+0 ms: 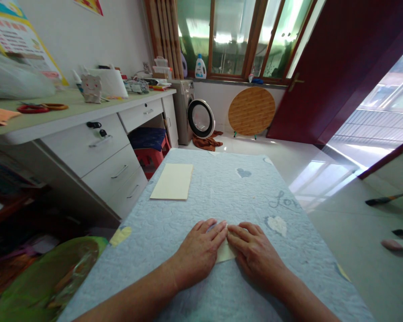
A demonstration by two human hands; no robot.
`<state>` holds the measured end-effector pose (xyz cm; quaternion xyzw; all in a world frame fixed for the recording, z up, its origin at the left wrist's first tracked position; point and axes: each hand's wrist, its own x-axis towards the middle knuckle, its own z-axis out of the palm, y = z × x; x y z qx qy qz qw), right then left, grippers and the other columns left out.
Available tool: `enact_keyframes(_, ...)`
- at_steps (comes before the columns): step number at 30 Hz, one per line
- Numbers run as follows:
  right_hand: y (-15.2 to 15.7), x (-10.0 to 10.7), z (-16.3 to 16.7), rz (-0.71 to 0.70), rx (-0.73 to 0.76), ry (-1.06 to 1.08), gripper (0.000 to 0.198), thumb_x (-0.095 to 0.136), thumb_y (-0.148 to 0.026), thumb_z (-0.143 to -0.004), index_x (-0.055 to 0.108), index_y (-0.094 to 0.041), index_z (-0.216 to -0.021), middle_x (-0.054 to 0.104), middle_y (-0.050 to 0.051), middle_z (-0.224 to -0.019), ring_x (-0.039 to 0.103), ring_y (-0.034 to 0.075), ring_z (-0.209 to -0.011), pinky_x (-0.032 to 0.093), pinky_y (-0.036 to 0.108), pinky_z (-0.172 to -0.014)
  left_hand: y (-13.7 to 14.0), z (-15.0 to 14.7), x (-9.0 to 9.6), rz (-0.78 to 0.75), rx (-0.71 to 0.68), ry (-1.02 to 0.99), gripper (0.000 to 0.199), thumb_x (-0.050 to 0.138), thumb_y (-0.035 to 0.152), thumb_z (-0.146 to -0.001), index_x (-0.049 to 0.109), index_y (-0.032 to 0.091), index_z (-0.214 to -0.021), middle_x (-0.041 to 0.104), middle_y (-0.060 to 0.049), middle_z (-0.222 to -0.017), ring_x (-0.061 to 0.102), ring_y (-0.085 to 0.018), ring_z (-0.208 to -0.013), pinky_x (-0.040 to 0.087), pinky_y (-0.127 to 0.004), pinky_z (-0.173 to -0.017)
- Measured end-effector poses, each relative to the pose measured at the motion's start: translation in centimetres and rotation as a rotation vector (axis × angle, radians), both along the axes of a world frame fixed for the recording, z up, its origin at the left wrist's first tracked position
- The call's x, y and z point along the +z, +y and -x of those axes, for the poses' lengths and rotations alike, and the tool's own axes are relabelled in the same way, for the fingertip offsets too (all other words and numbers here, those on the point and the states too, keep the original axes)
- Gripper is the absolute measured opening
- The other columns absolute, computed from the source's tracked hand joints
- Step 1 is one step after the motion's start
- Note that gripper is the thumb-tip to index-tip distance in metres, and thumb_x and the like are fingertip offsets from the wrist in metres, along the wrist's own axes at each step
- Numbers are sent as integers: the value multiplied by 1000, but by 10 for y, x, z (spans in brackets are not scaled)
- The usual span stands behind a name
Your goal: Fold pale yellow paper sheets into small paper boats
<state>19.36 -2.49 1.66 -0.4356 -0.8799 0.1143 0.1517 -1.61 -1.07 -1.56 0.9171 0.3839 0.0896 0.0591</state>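
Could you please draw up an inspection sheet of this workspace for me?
Surface: light-blue quilted cloth with heart motifs and lettering.
Work items: pale-yellow rectangular paper lying flat at far left; small pale-yellow paper piece partly hidden by the hands.
Clutter: translucent plastic bag and pale animal-shaped figure on the white-fronted desk.
Hands: left hand and right hand side by side over the smaller paper; thumbs hidden, so grip unclear.
Cables: nothing seen for certain.
Surroundings: silver front-loading washing machine, round door open; round wooden panel against the wall; brown cloth on the floor.
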Motion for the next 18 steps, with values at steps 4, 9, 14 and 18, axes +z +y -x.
enact_keyframes(4,-1,-1,0,-8,-10,-9,32,56,-10,-88,66,-20,-116,67,7,-124,52,26,-109,39,42,-99,-1,0,0,-5,-6,10,56,38,12,-94,35,22,-149,41,1,-154,37,-25,-138,29,-40,-112)
enact_keyframes(9,-2,1,-1,-45,-14,-23,31,58,-11,-88,65,-22,-116,68,5,-121,53,24,-106,39,40,-97,-2,-2,0,2,-4,24,56,38,12,-94,35,21,-149,40,-1,-155,37,-26,-138,31,-42,-111)
enact_keyframes(14,-8,6,-9,-24,-25,-21,24,58,-9,-85,68,-22,-103,69,2,-118,53,24,-104,39,41,-96,-3,-4,1,1,6,22,54,39,12,-93,40,21,-146,42,-2,-154,40,-27,-137,32,-42,-110)
enact_keyframes(18,-16,5,-20,-35,-45,7,31,53,-4,-82,68,-22,-102,69,2,-120,53,25,-102,40,42,-96,-3,-4,1,8,2,26,54,40,12,-93,40,20,-146,42,-3,-154,39,-28,-137,32,-43,-110)
